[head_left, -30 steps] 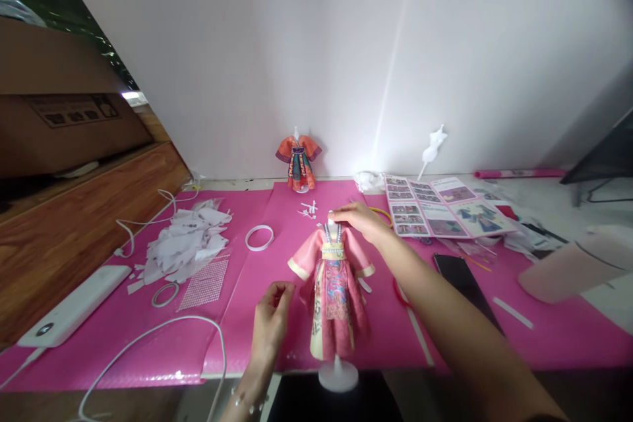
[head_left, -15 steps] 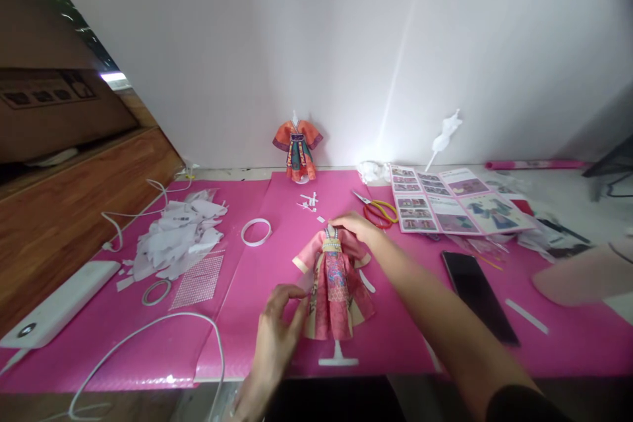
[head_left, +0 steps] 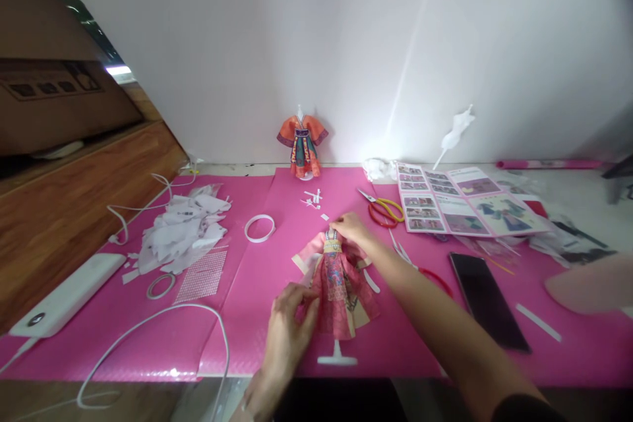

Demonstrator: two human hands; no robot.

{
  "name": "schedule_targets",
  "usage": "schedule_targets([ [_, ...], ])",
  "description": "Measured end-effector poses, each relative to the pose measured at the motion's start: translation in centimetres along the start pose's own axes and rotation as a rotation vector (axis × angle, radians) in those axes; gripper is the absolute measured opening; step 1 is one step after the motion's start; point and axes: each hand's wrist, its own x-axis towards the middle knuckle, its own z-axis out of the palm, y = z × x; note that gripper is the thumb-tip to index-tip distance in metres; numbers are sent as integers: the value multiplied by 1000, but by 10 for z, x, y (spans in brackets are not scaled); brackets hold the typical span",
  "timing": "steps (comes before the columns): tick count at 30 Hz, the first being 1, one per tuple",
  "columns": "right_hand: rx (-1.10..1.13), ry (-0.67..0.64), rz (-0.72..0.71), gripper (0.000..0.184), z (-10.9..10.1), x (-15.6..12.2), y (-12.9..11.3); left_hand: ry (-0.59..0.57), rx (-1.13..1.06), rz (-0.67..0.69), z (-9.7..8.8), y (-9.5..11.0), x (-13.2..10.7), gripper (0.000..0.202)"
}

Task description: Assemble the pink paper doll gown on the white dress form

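A miniature pink robe [head_left: 333, 290] with a beaded cream waistband is on a small white dress form [head_left: 337, 361], whose base shows below the hem. The form leans back over the mat. My right hand [head_left: 352, 227] has its fingers closed at the form's neck, above the collar. Down at the skirt's left edge, my left hand [head_left: 291, 323] pinches the cloth between thumb and fingers. Just right of the skirt lies a curved white strip [head_left: 372, 281]. Red-handled scissors [head_left: 432, 279] lie partly hidden under my right forearm.
Behind stands another dress form in an orange robe [head_left: 302, 142]. Yellow-and-red-handled scissors [head_left: 383, 206], an instruction sheet [head_left: 465, 201] and a phone [head_left: 487, 300] lie right. Left are paper scraps [head_left: 182, 231], tape rolls [head_left: 260, 229], a bead sheet [head_left: 202, 275], a power bank [head_left: 69, 297] and its cable.
My left hand has shifted the skirt's left side inward, and the skirt's right side now shows more cream panel. My right hand stays at the neck. The view has shifted slightly.
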Motion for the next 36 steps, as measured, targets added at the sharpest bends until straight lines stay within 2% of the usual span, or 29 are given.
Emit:
schedule_targets([
  [3,-171,66,-29,33,-5,5,-1,-8,19,-14,-1,2,0,13],
  [7,-328,107,-66,31,-9,1,-4,-27,21,-29,-1,7,3,14],
  [10,-395,122,-91,29,-10,-3,-6,-45,17,-42,1,10,6,14],
  [14,-397,157,-148,16,-20,-12,-13,-63,-48,-72,4,13,9,15],
  [16,-371,198,-187,10,-31,-27,-16,-57,-66,-89,4,13,10,16],
  [19,-310,236,-250,16,-49,-69,-14,-46,-59,-114,3,12,12,20],
  [21,-240,181,-276,17,-55,-105,-7,-46,-41,-117,3,10,13,21],
  [22,-118,119,-278,18,-56,-122,-1,-53,-27,-115,2,9,14,22],
  [25,95,9,-103,15,-46,-163,17,-88,35,-107,2,8,15,22],
  [29,152,-121,62,22,-22,-179,30,-129,107,-110,2,8,15,23],
  [32,63,-108,65,22,-7,-175,31,-174,107,-132,5,9,14,22],
  [36,44,-18,19,20,3,-171,32,-271,106,-208,7,10,16,27],
])
